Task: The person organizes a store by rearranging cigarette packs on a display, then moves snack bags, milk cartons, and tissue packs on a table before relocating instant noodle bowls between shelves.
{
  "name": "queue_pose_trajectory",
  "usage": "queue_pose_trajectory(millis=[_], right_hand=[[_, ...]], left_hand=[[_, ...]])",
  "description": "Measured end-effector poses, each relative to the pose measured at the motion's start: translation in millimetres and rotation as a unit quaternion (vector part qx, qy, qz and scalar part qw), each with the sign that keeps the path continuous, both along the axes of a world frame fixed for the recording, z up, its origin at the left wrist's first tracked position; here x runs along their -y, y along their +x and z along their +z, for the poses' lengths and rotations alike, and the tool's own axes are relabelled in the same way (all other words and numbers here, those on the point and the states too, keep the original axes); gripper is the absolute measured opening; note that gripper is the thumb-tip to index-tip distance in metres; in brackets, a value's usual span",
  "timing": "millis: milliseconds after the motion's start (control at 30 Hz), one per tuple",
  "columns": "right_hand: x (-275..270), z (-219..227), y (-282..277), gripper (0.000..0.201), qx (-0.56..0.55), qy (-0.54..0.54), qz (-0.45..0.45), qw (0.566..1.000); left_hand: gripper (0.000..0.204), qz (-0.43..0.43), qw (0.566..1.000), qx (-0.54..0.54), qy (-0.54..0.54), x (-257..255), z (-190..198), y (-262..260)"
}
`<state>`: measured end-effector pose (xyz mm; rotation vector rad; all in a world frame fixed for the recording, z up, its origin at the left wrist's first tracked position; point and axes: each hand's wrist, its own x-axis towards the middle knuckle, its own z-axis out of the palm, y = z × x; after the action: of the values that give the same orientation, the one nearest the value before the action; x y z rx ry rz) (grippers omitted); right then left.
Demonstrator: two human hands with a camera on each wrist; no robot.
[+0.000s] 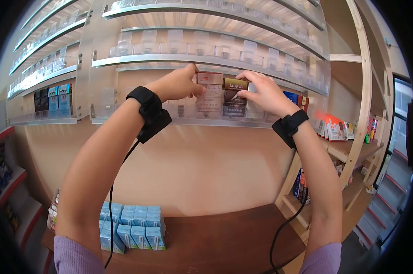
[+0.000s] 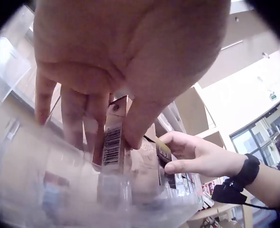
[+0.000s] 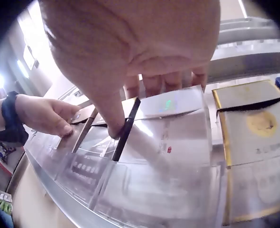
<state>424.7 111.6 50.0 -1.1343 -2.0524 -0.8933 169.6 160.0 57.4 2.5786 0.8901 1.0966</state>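
Observation:
A pale pack with a reddish top point(image 1: 209, 98) stands in a clear shelf tray beside a dark pack with a gold top point(image 1: 235, 101). My left hand point(image 1: 177, 85) grips the pale pack at its left edge; in the left wrist view, thumb and fingers lie on either side of its barcoded side point(image 2: 113, 145). At the dark pack, my right hand point(image 1: 267, 95) has its fingers over the top and its thumb at the right edge. The right wrist view has that thumb against the dark pack point(image 3: 93, 145), with fingertips behind a white pack point(image 3: 170, 135).
Clear pushers line the metal shelf point(image 1: 170, 58) above. Blue packs point(image 1: 64, 101) stand on the left shelf, and a yellow-edged pack point(image 3: 256, 137) is farther right. Light-blue cartons point(image 1: 142, 226) sit on the brown table point(image 1: 215, 246) below. Wooden shelving point(image 1: 359, 91) rises at the right.

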Motion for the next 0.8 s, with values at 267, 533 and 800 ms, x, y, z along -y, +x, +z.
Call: queue_pose_trajectory(millis=[267,533,800], right_hand=[[-0.2,3.2,1.9,0.036,-0.011,-0.021,0.023,0.999],[11.1,3.1,-2.8,0.034,-0.01,-0.017,0.014,1.0],[13.1,-1.1,-1.7,0.033,-0.009,0.046,0.007,0.999]], left_hand=[[0.041,-0.047,0.998,0.01,0.051,-12.8,-6.2,2.1],[0.035,-0.051,0.997,0.022,0.054,-15.8,-6.1,2.4],[0.042,-0.094,0.988,0.066,0.102,-9.0,-16.3,-4.1]])
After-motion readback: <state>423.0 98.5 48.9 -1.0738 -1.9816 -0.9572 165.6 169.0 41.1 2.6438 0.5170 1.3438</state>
